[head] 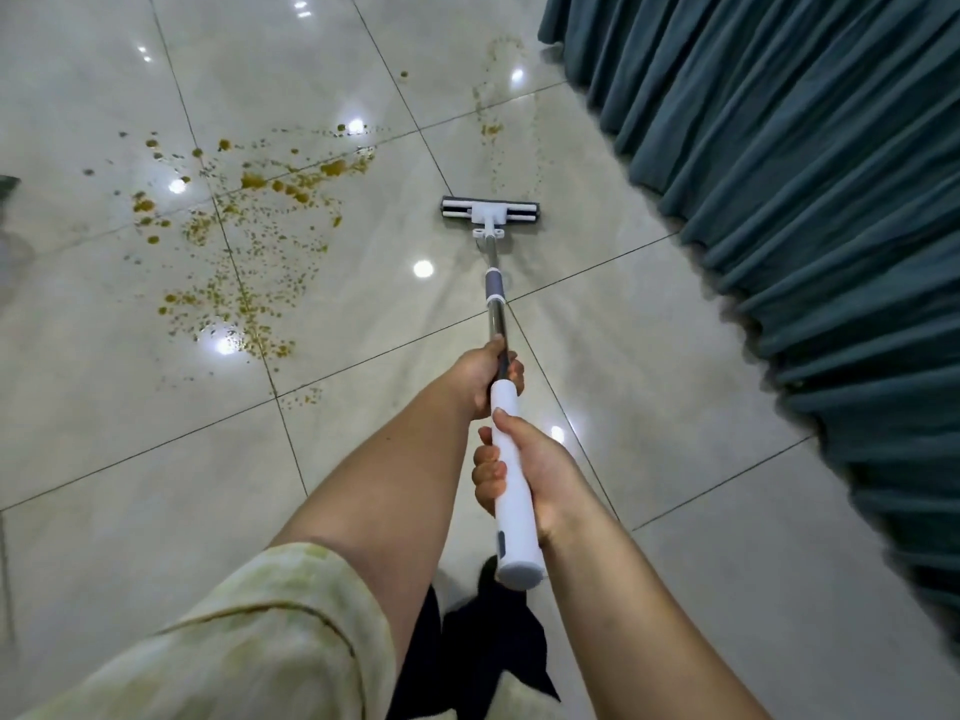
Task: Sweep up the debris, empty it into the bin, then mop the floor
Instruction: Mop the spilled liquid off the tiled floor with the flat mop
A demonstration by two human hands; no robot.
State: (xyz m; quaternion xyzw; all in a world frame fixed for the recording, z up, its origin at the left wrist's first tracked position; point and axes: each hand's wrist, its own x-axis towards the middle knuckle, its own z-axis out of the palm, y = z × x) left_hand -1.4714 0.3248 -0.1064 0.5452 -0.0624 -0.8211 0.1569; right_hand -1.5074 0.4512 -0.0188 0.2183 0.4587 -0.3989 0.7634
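A white mop (511,459) with a steel shaft reaches forward from me, and its flat head (491,208) rests on the glossy tiled floor (649,366). My left hand (480,374) grips the shaft where the metal meets the white handle. Just below it, my right hand (524,465) is closed around the white handle. Yellow-brown spatter (244,236) is spread over the tiles to the left of the mop head. A thinner trail of the same droplets (491,129) runs beyond the head, toward the far end of the floor.
A teal curtain (810,174) hangs along the right side and brushes the floor. My dark trouser legs (467,652) show at the bottom. A dark object (8,187) pokes in at the left edge. Ceiling lights glint off the tiles.
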